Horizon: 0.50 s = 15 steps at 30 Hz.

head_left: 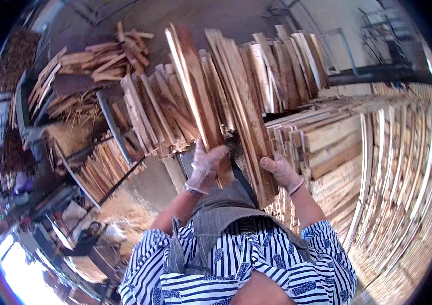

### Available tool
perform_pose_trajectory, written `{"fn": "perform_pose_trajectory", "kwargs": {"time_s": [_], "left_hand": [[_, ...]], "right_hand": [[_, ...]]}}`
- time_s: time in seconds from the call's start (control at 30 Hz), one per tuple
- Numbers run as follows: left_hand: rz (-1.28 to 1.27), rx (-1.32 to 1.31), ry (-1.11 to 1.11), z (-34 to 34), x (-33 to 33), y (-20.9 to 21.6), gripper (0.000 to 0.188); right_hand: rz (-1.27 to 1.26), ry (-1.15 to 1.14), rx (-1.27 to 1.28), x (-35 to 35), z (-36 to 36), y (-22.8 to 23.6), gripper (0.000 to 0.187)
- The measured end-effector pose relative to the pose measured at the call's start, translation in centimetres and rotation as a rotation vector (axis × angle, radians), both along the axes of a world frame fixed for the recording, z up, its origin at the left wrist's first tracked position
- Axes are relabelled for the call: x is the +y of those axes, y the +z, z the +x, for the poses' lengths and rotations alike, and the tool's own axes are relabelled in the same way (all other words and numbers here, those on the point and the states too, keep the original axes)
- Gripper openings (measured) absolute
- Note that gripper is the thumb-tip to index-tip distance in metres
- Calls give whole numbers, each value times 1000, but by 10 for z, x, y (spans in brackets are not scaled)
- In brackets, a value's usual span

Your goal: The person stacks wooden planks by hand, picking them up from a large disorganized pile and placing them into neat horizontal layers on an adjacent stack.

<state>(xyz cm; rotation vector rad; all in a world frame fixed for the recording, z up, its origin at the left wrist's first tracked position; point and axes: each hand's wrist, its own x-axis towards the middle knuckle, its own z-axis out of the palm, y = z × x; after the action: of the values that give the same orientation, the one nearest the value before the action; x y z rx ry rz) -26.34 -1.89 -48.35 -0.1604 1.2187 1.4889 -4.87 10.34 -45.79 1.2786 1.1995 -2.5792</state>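
In the middle of the head view, my left hand (207, 165), in a thin whitish glove, grips a long wooden board (194, 91) near its lower end. The board tilts up and away to the left, with a brown face and a bright edge. My right hand (282, 172), gloved alike, is closed on the side of a second board or thin stack of boards (246, 112), whose lower end comes close to my apron (221, 203). A gap separates the two pieces. Beyond them stands a row of upright boards (160, 112), partly hidden behind what I hold.
A tall stack of lumber (338, 147) rises close on my right, with more piled strips (399, 173) beyond. Loose offcuts (109, 61) lie heaped at the far left. Below them are a metal bar (114, 124), bundled sticks (106, 170) and sawdust (134, 218).
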Motion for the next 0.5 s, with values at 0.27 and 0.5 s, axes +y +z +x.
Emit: {"fn": "perform_pose_trajectory", "kwargs": {"time_s": [0.27,0.5], "left_hand": [[571,877,-849,26,79,-19,65],[741,280,-727,169,117,81,79]], "right_hand": [[1044,-105,-97,3,81,78,130],[1420,-609,-168,-9,151,61,119]]}}
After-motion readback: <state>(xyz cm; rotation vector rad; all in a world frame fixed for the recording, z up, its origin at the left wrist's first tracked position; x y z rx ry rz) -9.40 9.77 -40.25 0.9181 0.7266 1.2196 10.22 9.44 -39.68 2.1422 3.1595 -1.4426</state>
